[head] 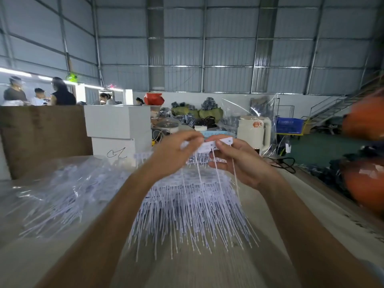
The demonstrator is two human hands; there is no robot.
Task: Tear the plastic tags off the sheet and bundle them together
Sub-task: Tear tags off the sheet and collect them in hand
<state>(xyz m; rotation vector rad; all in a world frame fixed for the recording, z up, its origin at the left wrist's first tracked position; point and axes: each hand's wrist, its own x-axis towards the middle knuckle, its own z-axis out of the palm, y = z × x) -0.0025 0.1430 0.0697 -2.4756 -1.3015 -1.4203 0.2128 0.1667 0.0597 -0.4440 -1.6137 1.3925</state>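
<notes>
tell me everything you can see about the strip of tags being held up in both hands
The strip of tags is white, plastic-looking, made of small flat tabs joined side by side, some with a tiny dark dot. Thin white tails hang down from it. It is held roughly level above the table, pinched between the left hand and the right hand. It is slightly blurred.

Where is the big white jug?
In the head view, the white jug stands on the right, just behind the right hand, beside a blue crate.
</notes>
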